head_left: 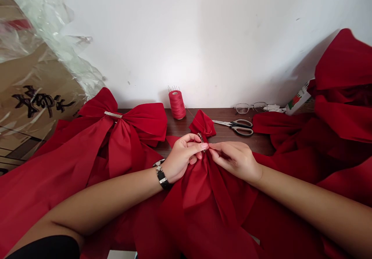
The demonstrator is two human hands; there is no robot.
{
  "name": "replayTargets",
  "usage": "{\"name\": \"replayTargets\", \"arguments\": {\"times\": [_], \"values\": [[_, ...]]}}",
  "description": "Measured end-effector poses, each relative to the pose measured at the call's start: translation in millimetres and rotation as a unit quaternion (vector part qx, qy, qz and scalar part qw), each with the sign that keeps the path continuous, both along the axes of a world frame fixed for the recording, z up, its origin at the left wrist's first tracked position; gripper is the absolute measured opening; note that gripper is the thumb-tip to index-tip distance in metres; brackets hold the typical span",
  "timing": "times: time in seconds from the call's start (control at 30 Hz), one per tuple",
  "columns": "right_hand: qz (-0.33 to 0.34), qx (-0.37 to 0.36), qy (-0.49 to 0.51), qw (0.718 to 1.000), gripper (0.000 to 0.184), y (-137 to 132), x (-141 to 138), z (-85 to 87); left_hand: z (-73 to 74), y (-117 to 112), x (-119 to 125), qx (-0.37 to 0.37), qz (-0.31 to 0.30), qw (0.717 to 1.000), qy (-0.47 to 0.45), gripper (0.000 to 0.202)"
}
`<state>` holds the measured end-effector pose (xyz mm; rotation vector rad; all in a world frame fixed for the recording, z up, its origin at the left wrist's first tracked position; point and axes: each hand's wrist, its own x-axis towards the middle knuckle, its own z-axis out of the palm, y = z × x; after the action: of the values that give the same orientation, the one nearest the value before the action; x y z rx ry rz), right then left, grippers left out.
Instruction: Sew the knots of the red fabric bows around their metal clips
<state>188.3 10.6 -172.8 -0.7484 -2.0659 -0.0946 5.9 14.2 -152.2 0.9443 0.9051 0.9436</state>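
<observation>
A large red fabric bow (197,189) lies in front of me with its gathered middle between my hands. A metal hair clip (200,137) sits across that middle. My left hand (178,156), with a black-strapped watch at its wrist, is closed on the clip, thumb on top. From the right, my right hand (238,160) reaches in with thumb and forefinger pinched together beside the clip. What they pinch is too small to make out. A thin thread runs from the red thread spool (177,104) toward the bow; several needles stick up from the spool's top.
Scissors (236,126) lie right of the bow, with eyeglasses (250,107) behind them by the wall. A finished-looking red bow (139,123) with a clip spreads at left, beside a cardboard box (37,84) and clear plastic. Red fabric (343,104) is heaped at right.
</observation>
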Motion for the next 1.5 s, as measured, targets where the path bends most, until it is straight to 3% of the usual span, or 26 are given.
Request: {"name": "replayTargets", "arguments": {"times": [0.43, 0.7, 1.03, 1.2, 1.5], "values": [[0.003, 0.015, -0.015, 1.000, 0.024, 2.1, -1.0, -1.9, -1.6, 2.3, -1.2, -0.011, 0.034, 0.999, -0.024, 0.032], [0.031, -0.132, 0.068, 0.988, 0.015, 1.1, -1.8, 2.6, -0.6, 2.2, -0.3, -0.005, 0.028, 1.000, -0.012, 0.033], [0.061, -0.333, 0.177, 0.924, 0.015, 2.4, -3.5, -1.0, -1.4, 1.7, 0.6, 0.022, 0.001, 1.000, 0.006, 0.034], [0.071, -0.366, 0.204, 0.905, 0.017, 3.3, -3.3, -1.2, -2.6, 2.9, -0.4, 0.013, 0.005, 1.000, -0.013, 0.036], [0.066, -0.366, 0.190, 0.908, 0.015, 4.8, -1.0, -4.9, -2.0, 4.7, -1.2, 0.013, -0.015, 1.000, -0.010, 0.037]]}}
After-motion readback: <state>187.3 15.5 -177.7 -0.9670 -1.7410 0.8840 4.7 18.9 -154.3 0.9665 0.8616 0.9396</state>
